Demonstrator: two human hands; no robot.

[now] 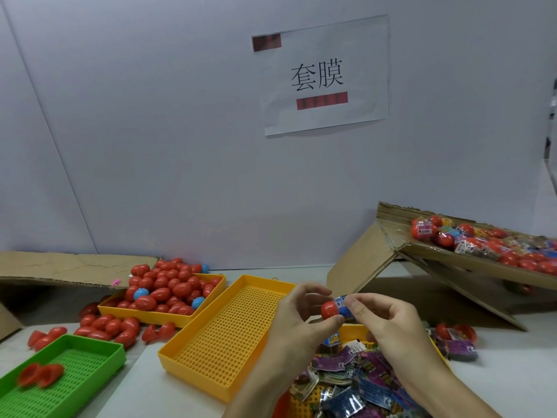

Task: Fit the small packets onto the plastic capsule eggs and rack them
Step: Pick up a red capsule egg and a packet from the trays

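We work at a white table [497, 384] set against a plain wall, where a paper sign [324, 75] hangs, and the biggest thing beside us is a cardboard box [452, 267] tipped up at the right, already holding a heap of eggs wearing their packets. Directly ahead sits an orange tray [211, 378] with a perforated floor and nothing on it, which we judge to be the rack awaiting finished pieces; behind it a second orange tray [220, 285] is heaped with bare red eggs [162, 291], and more spill on the table to its left, near a green tray [114, 354]. Below our hands lies a pile of loose packets [346, 384]. The step in hand is the fitting itself: our left hand [298, 321] pinches the bare end of a red egg [330, 308] between thumb and fingers, above the near corner of the bare tray, while our right hand [388, 324] pinches a blue packet [345, 306] that already covers the egg's other end. Next we likely need to draw the packet further along, keeping it square, then set the egg down in the tray.
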